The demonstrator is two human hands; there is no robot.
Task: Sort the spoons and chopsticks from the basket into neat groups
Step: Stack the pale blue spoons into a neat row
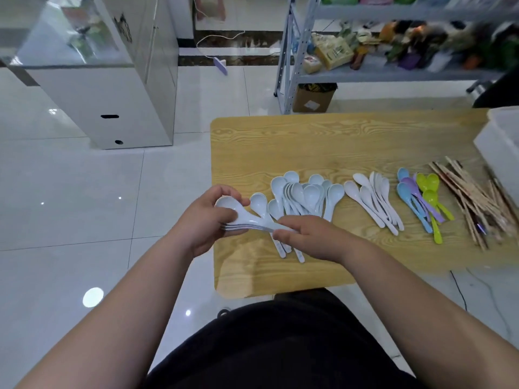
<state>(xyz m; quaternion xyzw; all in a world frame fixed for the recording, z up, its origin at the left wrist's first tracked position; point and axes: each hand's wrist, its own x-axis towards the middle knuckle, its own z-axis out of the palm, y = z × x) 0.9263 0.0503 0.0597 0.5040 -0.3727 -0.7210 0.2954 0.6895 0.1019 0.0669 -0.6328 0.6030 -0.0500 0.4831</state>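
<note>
My left hand grips the bowl end of a nested stack of pale blue soup spoons just over the table's left edge. My right hand pinches the handle end of the same stack. Behind my hands a loose pile of pale blue soup spoons lies on the wooden table. To its right lie a group of slim white spoons, a group of blue, purple and green spoons, and a heap of wooden chopsticks.
A white container stands at the table's right edge. Beyond the table are a metal shelf rack with goods, a cardboard box on the floor, and a white cabinet to the left. A black cable hangs near the front right.
</note>
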